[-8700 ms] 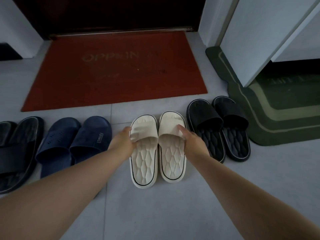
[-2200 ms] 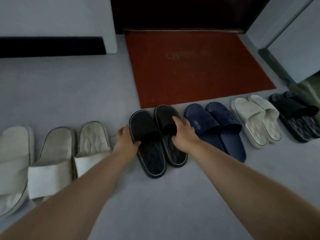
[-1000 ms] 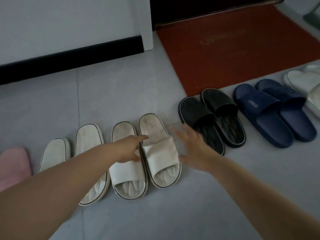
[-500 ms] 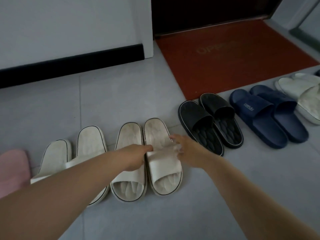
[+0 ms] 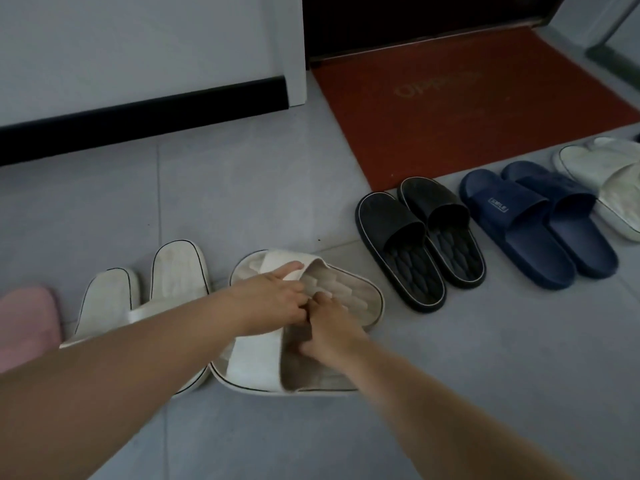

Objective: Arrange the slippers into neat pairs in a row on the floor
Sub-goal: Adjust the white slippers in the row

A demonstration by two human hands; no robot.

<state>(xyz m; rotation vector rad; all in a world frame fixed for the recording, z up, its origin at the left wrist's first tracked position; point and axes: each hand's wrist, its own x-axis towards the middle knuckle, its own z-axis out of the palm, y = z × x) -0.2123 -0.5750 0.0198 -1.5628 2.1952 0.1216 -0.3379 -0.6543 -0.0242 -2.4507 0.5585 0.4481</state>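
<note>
Two white slippers lie turned sideways in the middle of the floor, blurred. The farther white slipper has my left hand closed on its strap. The nearer white slipper has my right hand gripping it at the footbed. The two hands touch each other. In a row to the right stand a black pair, a navy pair and a white pair. Another white pair stands to the left, partly under my left forearm.
A pink slipper lies at the left edge. A red doormat sits behind the row before a dark door. A wall with black skirting runs along the back left. Grey tile floor lies in front.
Both hands have closed on the white pair and swung it round, so the slippers now lie sideways instead of pointing at the wall. The view has shifted slightly.
</note>
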